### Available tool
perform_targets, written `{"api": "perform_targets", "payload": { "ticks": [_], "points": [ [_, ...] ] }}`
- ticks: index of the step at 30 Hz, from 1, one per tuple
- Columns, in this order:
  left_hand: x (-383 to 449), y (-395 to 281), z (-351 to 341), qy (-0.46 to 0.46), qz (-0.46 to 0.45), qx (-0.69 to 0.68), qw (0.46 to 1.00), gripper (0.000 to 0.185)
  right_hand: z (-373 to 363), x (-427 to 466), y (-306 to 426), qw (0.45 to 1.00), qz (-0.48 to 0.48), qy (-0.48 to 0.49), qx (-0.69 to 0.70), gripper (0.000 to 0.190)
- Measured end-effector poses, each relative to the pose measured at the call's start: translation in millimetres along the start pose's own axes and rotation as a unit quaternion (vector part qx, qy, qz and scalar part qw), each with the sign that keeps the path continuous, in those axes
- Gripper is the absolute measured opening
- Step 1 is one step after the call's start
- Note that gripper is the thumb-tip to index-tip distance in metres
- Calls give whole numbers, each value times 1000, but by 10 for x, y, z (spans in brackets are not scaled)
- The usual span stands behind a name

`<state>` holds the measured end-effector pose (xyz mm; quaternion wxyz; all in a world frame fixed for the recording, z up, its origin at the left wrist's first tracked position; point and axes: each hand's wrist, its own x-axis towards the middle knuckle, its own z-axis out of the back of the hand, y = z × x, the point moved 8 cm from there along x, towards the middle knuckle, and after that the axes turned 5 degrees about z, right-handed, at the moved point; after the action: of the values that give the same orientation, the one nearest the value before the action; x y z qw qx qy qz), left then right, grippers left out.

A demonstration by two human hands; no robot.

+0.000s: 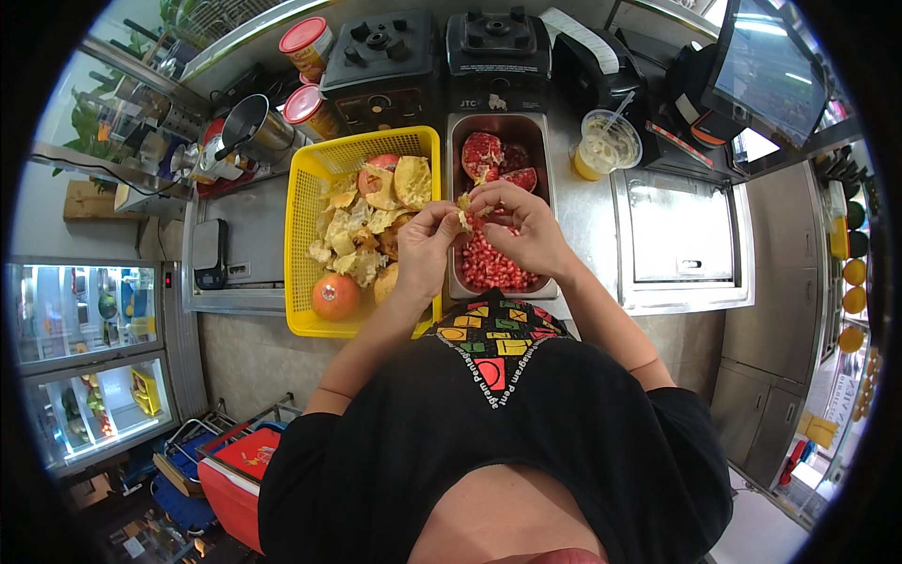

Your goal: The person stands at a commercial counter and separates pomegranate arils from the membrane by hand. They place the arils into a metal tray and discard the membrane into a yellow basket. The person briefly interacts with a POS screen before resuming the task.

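Note:
Over a steel pan (553, 211), my left hand (431, 236) pinches a pale, torn bit of pomegranate membrane (464, 211) between thumb and fingers. My right hand (520, 227) meets it from the other side, its bent fingers on the same ragged piece. Loose red pomegranate seeds (493, 264) fill the near part of the pan. Behind my hands lie an opened pomegranate chunk (482, 153) and a smaller wedge (521, 179). A yellow plastic basket (292, 233) on the left holds torn pomegranate peel (349, 233) and a whole pomegranate (335, 297) with a sticker.
Two black blender bases (380, 63) (497, 63) stand behind the basket and pan. To the right are a plastic cup with a straw (607, 146) and a screen (768, 63). A steel pitcher (257, 130) and a small scale (210, 254) sit at the left.

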<state>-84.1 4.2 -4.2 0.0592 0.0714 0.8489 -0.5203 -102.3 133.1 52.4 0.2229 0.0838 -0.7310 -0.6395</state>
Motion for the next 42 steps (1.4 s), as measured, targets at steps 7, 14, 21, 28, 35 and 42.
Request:
{"api": "perform_targets", "payload": {
  "ticks": [7,14,21,28,35,42],
  "points": [
    [3,-26,-16,9,-9,19,1000,15,-11,23,-26,1000,3,10,9,14],
    [9,-3,-13,2,38,0,999,18,24,4,-43,997,-9,7,70,15],
    [22,35,3,13,55,-95,994,20,-4,4,-10,1000,21,-5,-8,16],
    [14,55,4,5,82,-92,992,18,21,10,-87,1000,-10,-12,-6,14],
    [80,178,111,6,154,-181,971,19,160,35,-207,994,-41,-20,101,9],
    [90,306,204,101,199,-339,914,29,291,21,-179,998,-34,-27,-38,15]
  ]
}}
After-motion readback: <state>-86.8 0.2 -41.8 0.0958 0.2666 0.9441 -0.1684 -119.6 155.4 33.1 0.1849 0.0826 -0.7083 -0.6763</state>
